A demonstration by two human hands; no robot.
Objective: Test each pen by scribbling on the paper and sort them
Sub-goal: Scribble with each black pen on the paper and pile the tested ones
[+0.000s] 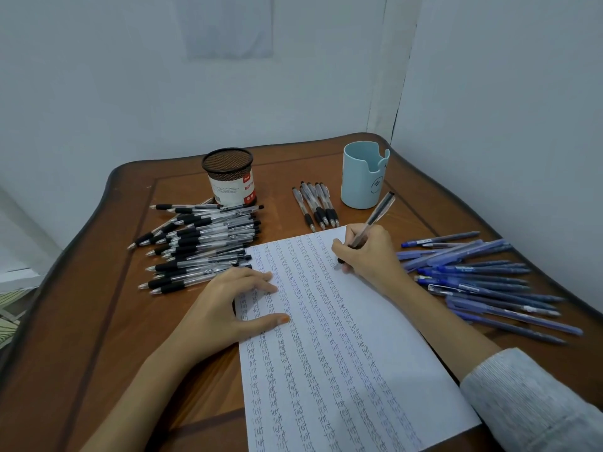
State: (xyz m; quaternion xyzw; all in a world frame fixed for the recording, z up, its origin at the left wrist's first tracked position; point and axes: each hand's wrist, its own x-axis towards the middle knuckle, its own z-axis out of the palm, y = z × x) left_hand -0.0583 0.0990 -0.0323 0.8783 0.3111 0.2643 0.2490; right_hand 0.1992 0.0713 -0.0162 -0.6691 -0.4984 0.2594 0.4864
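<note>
Plastic pen [372, 221]: clear barrel with a dark cap end, slanted up and away from the right hand, tip down on the upper right part of the paper.
Right hand [368, 256]: fingers and thumb curled around the lower barrel in a writing grip, heel of the hand resting on the sheet.
Paper [342, 353]: white sheet lying at an angle on the table, covered with columns of small "test" marks; the tip sits near the top of the bare strip along its right side.
Left hand [225, 308]: fingers spread and relaxed, pressing flat on the sheet's left edge, grasping nothing.
Step in hand: scribble test of one pen, judging by tip contact.
Black pens [202, 246]: large heap to the left of the sheet.
Small row of pens [316, 203]: five black-gripped pens side by side beyond the sheet.
Blue pens [483, 278]: heap to the right, near the right forearm.
Mesh cup [230, 181]: behind the black heap.
Pale blue cup [362, 176]: just beyond the raised cap end.
Next move calls for: reading whether ink shows, then laying the pen with its matching group.
</note>
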